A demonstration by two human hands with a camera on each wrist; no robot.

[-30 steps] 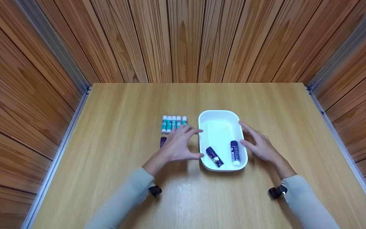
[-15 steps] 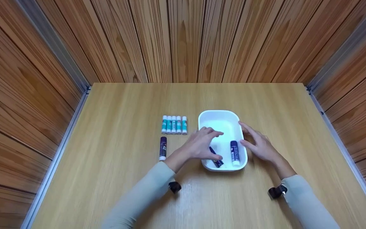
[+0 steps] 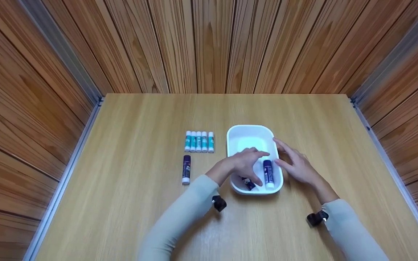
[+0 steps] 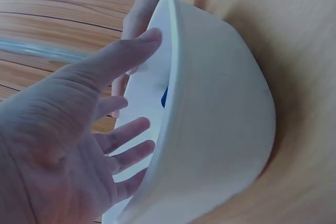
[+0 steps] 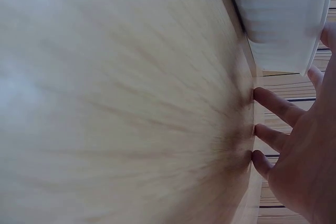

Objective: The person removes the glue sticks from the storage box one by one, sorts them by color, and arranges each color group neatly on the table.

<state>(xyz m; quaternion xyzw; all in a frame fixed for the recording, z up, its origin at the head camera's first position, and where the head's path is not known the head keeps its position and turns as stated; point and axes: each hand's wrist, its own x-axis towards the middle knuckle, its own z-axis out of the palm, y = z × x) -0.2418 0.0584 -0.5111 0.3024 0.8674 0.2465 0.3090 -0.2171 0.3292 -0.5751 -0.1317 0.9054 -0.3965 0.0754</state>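
Observation:
My left hand (image 3: 246,164) hovers over the white plastic tub (image 3: 249,129), thumb and fingers spread apart with nothing between them. Beneath it lies a dark purple glue stick (image 3: 249,184), partly hidden by the hand. Another purple glue stick (image 3: 268,174) lies in the tub just right of the left thumb. My right hand (image 3: 298,166) touches the tub's right rim with thumb and index finger. In the right wrist view, its other fingertips (image 5: 261,94) rest on the table. The left wrist view shows the left palm (image 4: 63,156) beside the tub wall (image 4: 220,108).
A third purple glue stick (image 3: 186,169) lies on the table left of the tub. Behind it, several turquoise and white glue sticks (image 3: 199,141) lie side by side in a row. Wood-panelled walls (image 3: 209,47) enclose the table (image 3: 140,119).
My left hand has moved right, from beside the tub's left rim to over its inside, uncovering the purple glue stick on the table. My right hand has stayed at the rim.

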